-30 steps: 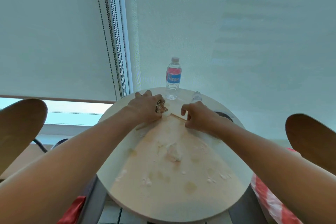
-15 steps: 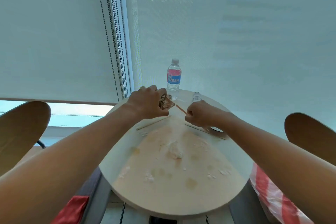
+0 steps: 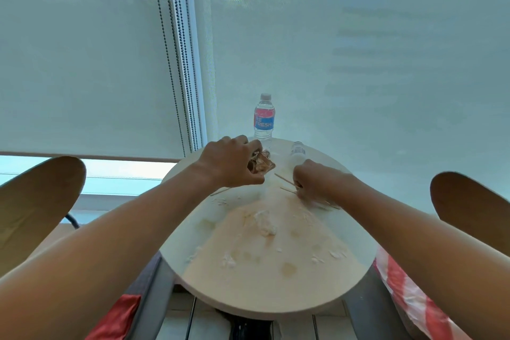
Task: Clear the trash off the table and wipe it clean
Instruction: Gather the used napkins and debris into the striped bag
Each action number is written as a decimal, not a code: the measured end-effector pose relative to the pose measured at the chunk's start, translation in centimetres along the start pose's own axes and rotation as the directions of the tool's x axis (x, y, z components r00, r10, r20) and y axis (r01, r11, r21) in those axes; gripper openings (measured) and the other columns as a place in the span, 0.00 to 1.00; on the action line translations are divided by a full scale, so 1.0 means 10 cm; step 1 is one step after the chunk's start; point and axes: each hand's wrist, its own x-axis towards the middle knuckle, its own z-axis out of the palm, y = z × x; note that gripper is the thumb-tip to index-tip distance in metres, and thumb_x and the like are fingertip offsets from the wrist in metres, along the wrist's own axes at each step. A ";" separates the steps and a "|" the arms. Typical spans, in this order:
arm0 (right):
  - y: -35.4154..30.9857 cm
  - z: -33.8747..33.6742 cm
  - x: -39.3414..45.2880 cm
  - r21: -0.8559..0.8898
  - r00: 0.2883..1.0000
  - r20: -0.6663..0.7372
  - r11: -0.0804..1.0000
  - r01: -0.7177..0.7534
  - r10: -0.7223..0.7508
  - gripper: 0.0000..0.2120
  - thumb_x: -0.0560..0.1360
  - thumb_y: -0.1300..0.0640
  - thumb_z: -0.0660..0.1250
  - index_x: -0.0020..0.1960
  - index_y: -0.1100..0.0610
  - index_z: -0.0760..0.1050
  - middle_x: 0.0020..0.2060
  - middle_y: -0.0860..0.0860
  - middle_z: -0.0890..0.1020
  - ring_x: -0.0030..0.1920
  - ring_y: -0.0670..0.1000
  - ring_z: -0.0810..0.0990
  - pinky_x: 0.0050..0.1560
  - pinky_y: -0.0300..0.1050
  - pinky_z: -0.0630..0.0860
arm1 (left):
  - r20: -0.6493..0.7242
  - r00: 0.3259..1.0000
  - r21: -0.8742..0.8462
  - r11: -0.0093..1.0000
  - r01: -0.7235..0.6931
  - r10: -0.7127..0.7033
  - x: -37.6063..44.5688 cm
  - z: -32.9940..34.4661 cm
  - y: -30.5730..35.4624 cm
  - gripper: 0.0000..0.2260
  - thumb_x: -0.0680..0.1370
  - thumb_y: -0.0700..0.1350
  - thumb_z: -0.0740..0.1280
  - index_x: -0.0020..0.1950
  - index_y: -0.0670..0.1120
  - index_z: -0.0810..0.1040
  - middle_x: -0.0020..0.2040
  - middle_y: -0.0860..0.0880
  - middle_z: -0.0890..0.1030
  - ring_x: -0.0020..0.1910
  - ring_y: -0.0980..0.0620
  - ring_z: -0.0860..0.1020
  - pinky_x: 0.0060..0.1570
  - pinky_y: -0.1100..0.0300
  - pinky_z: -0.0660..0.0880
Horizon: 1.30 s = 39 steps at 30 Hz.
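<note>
A round white table carries stains, white crumbs and a crumpled white tissue. My left hand hovers over the far side and grips a crumpled clear wrapper. To its right, my right hand is curled round thin wooden skewers whose tips stick out toward the left. Another skewer lies on the table under my left wrist.
A water bottle with a pink and blue label stands at the table's far edge, with a small white bottle to its right. Wooden chair backs flank the table. A window blind hangs close behind.
My left hand lifted off the table with the wrapper. My right hand picked up a skewer and moved right and down to the other skewers.
</note>
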 end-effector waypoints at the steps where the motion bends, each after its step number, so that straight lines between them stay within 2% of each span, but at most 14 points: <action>1: -0.01 0.00 0.00 -0.013 1.000 -0.003 1.000 0.003 -0.003 0.03 0.75 0.65 0.62 0.44 0.61 0.69 0.42 0.56 0.73 0.34 0.55 0.74 0.35 0.43 0.71 | -0.002 1.000 0.001 1.000 0.001 -0.001 -0.01 0.00 -0.01 0.30 0.68 0.70 0.65 0.66 0.58 0.71 0.56 0.53 0.78 0.51 0.47 0.79 0.41 0.56 0.70; 6: -0.06 -0.04 0.00 -0.052 0.997 0.053 0.997 0.055 -0.052 0.02 0.79 0.62 0.63 0.50 0.61 0.73 0.42 0.54 0.68 0.37 0.55 0.72 0.38 0.43 0.67 | -0.001 1.000 0.008 1.000 0.017 -0.017 -0.07 0.03 -0.04 0.29 0.68 0.69 0.65 0.65 0.58 0.71 0.57 0.53 0.78 0.52 0.47 0.78 0.41 0.56 0.69; 9: -0.09 -0.07 -0.03 -0.045 0.996 0.047 0.996 0.072 -0.070 0.12 0.80 0.59 0.63 0.39 0.59 0.66 0.37 0.52 0.66 0.32 0.50 0.69 0.30 0.42 0.63 | -0.003 1.000 0.018 1.000 0.024 -0.024 -0.08 0.06 -0.06 0.30 0.68 0.70 0.65 0.66 0.58 0.71 0.58 0.53 0.78 0.53 0.47 0.78 0.42 0.55 0.71; 11: -0.07 -0.07 -0.03 -0.034 0.996 0.070 0.997 0.064 -0.062 0.13 0.80 0.59 0.62 0.38 0.59 0.66 0.39 0.55 0.71 0.32 0.51 0.70 0.29 0.42 0.64 | -0.006 0.999 0.006 0.999 0.033 -0.033 -0.08 0.05 -0.09 0.30 0.68 0.70 0.65 0.66 0.59 0.71 0.58 0.53 0.78 0.53 0.47 0.78 0.44 0.53 0.73; 13: -0.04 -0.07 -0.03 -0.026 0.996 0.070 0.998 0.056 -0.054 0.05 0.79 0.61 0.60 0.46 0.62 0.71 0.43 0.57 0.74 0.33 0.54 0.73 0.32 0.43 0.67 | -0.012 0.998 -0.026 0.998 0.055 -0.055 -0.06 0.01 -0.14 0.29 0.67 0.70 0.65 0.65 0.59 0.71 0.57 0.53 0.78 0.53 0.46 0.79 0.47 0.51 0.76; 15: -0.01 -0.05 -0.04 0.011 0.996 0.051 0.997 0.071 -0.072 0.08 0.78 0.63 0.59 0.56 0.62 0.72 0.43 0.56 0.75 0.35 0.55 0.75 0.35 0.46 0.73 | -0.022 0.996 -0.053 0.995 0.089 -0.090 -0.02 -0.06 -0.20 0.29 0.67 0.71 0.65 0.64 0.60 0.71 0.56 0.53 0.78 0.54 0.46 0.79 0.48 0.49 0.76; 18: 0.02 0.01 0.01 0.034 0.995 0.041 0.995 0.093 -0.095 0.03 0.81 0.61 0.59 0.52 0.54 0.69 0.43 0.53 0.74 0.36 0.52 0.74 0.46 0.51 0.78 | -0.029 0.993 -0.056 0.992 0.109 -0.111 0.01 -0.16 -0.28 0.28 0.68 0.71 0.65 0.64 0.60 0.71 0.57 0.53 0.78 0.54 0.46 0.79 0.48 0.51 0.74; 21: 0.00 0.01 0.02 0.112 0.998 0.002 0.991 0.068 -0.068 0.09 0.80 0.62 0.61 0.57 0.51 0.70 0.51 0.55 0.75 0.43 0.54 0.79 0.47 0.52 0.80 | -0.031 0.996 -0.027 0.997 0.078 -0.079 0.00 -0.22 -0.28 0.29 0.68 0.71 0.64 0.65 0.60 0.71 0.57 0.53 0.79 0.53 0.46 0.79 0.48 0.50 0.77; 24: -0.04 -0.06 0.00 0.161 0.996 0.063 0.986 0.052 -0.063 0.16 0.79 0.67 0.58 0.64 0.57 0.74 0.58 0.58 0.76 0.52 0.58 0.79 0.53 0.51 0.79 | -0.037 0.998 -0.005 0.999 0.045 -0.045 -0.01 -0.24 -0.24 0.30 0.68 0.71 0.64 0.66 0.59 0.71 0.57 0.53 0.78 0.53 0.47 0.79 0.47 0.51 0.76; 27: -0.08 -0.13 -0.07 0.185 0.993 0.094 0.981 0.052 -0.070 0.18 0.79 0.66 0.56 0.66 0.60 0.76 0.63 0.59 0.75 0.62 0.60 0.77 0.63 0.53 0.75 | -0.046 0.999 0.004 1.000 0.018 -0.018 -0.01 -0.24 -0.19 0.30 0.68 0.71 0.64 0.66 0.59 0.70 0.58 0.53 0.78 0.54 0.46 0.79 0.45 0.52 0.74; 30: -0.12 -0.17 -0.21 0.123 0.995 0.089 0.992 0.026 -0.037 0.15 0.80 0.62 0.55 0.64 0.59 0.74 0.61 0.59 0.75 0.60 0.61 0.75 0.63 0.55 0.72 | -0.053 0.999 0.004 1.000 -0.008 0.008 -0.01 -0.26 -0.15 0.30 0.69 0.71 0.64 0.67 0.59 0.70 0.58 0.53 0.78 0.54 0.46 0.79 0.44 0.52 0.72; 34: -0.12 -0.16 -0.32 0.102 0.997 0.072 0.995 0.005 -0.013 0.12 0.82 0.63 0.51 0.61 0.59 0.69 0.56 0.59 0.75 0.53 0.60 0.73 0.64 0.58 0.66 | -0.059 0.998 0.004 0.999 -0.036 0.036 -0.02 -0.29 -0.12 0.30 0.69 0.70 0.65 0.67 0.59 0.70 0.58 0.52 0.78 0.53 0.46 0.79 0.42 0.54 0.70; 36: -0.09 -0.16 -0.33 0.112 0.998 0.065 0.994 0.002 -0.009 0.12 0.85 0.58 0.49 0.61 0.58 0.69 0.56 0.58 0.75 0.54 0.59 0.73 0.65 0.60 0.65 | -0.057 0.997 -0.003 0.999 -0.043 0.043 -0.02 -0.30 -0.10 0.30 0.69 0.70 0.65 0.67 0.58 0.70 0.58 0.52 0.78 0.53 0.46 0.79 0.42 0.55 0.70; 39: -0.03 -0.17 -0.40 0.169 0.998 0.068 0.985 -0.022 0.010 0.19 0.86 0.45 0.48 0.64 0.56 0.69 0.56 0.59 0.77 0.55 0.60 0.76 0.58 0.56 0.72 | -0.055 0.996 -0.023 0.997 -0.073 0.072 0.01 -0.29 -0.04 0.30 0.69 0.69 0.66 0.67 0.57 0.70 0.59 0.52 0.77 0.53 0.46 0.78 0.42 0.55 0.70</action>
